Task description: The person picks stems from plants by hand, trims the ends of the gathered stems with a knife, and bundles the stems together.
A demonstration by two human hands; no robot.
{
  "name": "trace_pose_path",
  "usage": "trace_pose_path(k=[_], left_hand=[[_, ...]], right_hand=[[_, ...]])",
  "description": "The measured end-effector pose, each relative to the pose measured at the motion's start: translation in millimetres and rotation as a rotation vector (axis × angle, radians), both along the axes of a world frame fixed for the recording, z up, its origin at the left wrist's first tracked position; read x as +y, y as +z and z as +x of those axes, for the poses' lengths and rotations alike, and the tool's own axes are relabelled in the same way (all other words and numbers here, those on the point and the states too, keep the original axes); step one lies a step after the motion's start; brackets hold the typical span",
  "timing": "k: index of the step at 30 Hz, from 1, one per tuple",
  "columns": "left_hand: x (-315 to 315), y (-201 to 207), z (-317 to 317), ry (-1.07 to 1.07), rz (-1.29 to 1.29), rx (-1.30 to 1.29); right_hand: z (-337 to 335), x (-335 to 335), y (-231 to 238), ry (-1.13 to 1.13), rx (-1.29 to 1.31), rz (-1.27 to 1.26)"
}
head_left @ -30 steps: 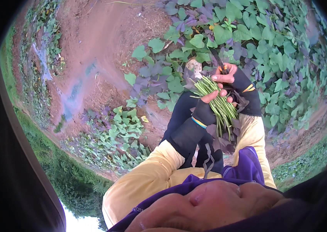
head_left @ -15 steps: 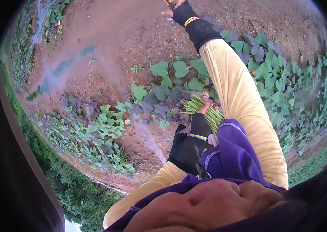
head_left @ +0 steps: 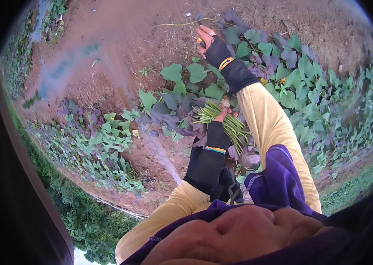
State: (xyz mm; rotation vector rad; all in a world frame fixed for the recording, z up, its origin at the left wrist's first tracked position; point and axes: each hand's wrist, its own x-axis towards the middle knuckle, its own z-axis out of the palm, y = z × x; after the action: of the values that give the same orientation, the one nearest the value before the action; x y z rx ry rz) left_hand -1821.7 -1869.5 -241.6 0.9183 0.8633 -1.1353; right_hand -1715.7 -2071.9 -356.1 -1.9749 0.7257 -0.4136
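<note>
My left hand [head_left: 224,114], in a black fingerless cuff with colored bands at the wrist, is closed around a thick bundle of cut green stems [head_left: 235,129]. Purple and green leaves hang from the bundle's lower end. Farther out, my right hand [head_left: 206,36] has its fingers bent around a small orange-and-black tool [head_left: 199,40], whose kind I cannot make out. A pale thin tip pokes out from it. Just beyond those fingers a long thin vine stem [head_left: 175,24] stretches left over the soil. Heart-shaped vine leaves [head_left: 196,73] grow between my two hands.
Dense leafy vines [head_left: 312,84] spread along the right, and another patch [head_left: 93,141] lies to the left. Reddish-brown soil [head_left: 142,26] with dry straw runs between the rows. Taller green growth [head_left: 89,221] stands at the lower left. A purple cloth [head_left: 281,174] hangs near my right arm.
My right hand has come back from the upper edge, nearer to me, with the small tool still in it. The left hand and its stem bundle have shifted slightly left and up.
</note>
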Motion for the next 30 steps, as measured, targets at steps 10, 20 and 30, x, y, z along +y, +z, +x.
trace_pose_path(k=[10,20,30], left_hand=[[21.7,-14.4,8.6,0.103,0.019,0.073],[17.7,-12.8,24.2,0.124,0.07,0.126],[9.2,-9.5,12.2,-0.12,0.047,-0.039]], right_hand=[[113.7,-81.0,-34.3,-0.167,0.378,-0.412],[32.7,-200.6,-105.1,0.332,1.14,-0.826],[-132.0,-45.7,69.5,-0.142,0.452,0.299]])
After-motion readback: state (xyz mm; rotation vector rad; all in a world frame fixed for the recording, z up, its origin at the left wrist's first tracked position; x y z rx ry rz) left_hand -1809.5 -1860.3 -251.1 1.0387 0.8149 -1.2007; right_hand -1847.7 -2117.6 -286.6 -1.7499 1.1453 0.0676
